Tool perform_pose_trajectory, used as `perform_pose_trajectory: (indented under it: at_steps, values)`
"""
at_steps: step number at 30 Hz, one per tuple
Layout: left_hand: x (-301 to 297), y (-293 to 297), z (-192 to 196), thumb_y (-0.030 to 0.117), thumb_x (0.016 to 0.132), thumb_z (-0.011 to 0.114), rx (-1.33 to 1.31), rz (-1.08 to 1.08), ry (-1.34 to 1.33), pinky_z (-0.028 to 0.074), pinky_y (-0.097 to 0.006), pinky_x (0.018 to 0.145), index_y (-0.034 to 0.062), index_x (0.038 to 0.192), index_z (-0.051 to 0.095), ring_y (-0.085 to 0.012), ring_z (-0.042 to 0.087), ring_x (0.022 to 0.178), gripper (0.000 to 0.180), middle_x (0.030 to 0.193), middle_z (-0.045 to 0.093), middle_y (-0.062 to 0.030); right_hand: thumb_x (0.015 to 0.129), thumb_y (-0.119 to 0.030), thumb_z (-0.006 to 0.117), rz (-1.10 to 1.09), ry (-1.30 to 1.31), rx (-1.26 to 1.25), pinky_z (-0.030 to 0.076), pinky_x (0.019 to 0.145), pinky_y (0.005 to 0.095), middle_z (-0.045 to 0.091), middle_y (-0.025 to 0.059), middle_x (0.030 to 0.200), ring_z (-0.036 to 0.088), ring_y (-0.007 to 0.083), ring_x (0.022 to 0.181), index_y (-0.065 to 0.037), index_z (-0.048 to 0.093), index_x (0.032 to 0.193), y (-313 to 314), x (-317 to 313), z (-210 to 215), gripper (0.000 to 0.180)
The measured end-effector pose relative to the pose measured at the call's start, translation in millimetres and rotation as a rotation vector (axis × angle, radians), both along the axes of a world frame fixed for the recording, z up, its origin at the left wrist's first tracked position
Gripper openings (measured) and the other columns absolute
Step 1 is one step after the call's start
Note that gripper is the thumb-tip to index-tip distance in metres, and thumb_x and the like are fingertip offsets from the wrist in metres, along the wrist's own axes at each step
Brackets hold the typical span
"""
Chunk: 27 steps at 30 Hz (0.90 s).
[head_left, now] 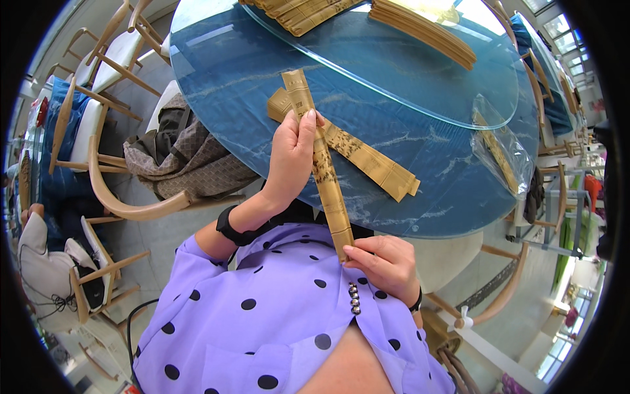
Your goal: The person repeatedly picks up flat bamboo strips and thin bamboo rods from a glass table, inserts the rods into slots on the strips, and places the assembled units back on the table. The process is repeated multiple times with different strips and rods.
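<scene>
In both hands I hold a long, narrow gold paper sleeve [330,190] with dark printed patterns, slanting from over the table down toward my chest. My left hand [292,150] grips its upper part, thumb on top. At its lower end, my right hand [386,261] pinches it between thumb and fingers. Beneath the held one, a few similar gold sleeves [375,165] lie crosswise on the blue marbled table [426,213], partly hidden by my left hand and the held sleeve.
A raised glass turntable [394,88] carries stacks of gold sleeves [423,33]. At the table's right lies a clear plastic bag [505,157] with a gold strip inside. A wooden-armed chair at left holds a patterned brown bag [190,154]. More chairs [121,62] stand around.
</scene>
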State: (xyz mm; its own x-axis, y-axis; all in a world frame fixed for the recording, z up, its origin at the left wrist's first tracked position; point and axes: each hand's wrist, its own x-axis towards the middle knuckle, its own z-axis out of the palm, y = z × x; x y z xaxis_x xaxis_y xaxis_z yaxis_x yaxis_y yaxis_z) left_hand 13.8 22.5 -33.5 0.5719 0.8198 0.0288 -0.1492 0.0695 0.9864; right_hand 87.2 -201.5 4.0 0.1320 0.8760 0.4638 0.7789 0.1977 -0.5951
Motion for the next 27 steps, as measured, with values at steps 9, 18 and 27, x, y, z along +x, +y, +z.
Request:
perform_pose_trajectory:
  at_steps: [9, 18, 27]
  values:
    - [-2.7, -5.3, 3.1, 0.027, 0.111, 0.042, 0.016, -0.025, 0.034, 0.036, -0.022, 0.068, 0.0095, 0.099, 0.056, -0.0032, 0.04, 0.075, 0.026, 0.084, 0.049, 0.0045, 0.073, -0.007, 0.081, 0.012, -0.05, 0.025, 0.055, 0.062, 0.0307, 0.07, 0.0048, 0.085, 0.069, 0.0195, 0.07, -0.008, 0.076, 0.099, -1.0, -0.3, -0.9, 0.027]
    - [-2.1, -10.1, 11.8, 0.028, 0.11, 0.046, -0.053, -0.227, -0.005, 0.041, -0.021, 0.065, 0.0082, 0.112, 0.054, -0.0021, 0.047, 0.075, 0.021, 0.088, 0.054, 0.0049, 0.069, -0.009, 0.087, -0.076, -0.09, 0.085, 0.051, 0.055, 0.0305, 0.071, 0.0062, 0.083, 0.067, 0.0203, 0.065, -0.007, 0.077, 0.093, 4.9, 5.7, 6.6, 0.026]
    - [40.9, 88.7, 79.0, 0.023, 0.104, 0.061, 0.453, -0.443, 0.201, 0.049, -0.025, 0.08, -0.0017, 0.131, 0.055, -0.0073, 0.056, 0.092, 0.037, 0.1, 0.061, -0.0021, 0.079, -0.018, 0.082, 0.002, -0.241, 0.001, 0.053, 0.057, 0.029, 0.07, 0.0048, 0.092, 0.068, 0.0179, 0.07, -0.005, 0.071, 0.107, 8.4, 35.9, 30.1, 0.032]
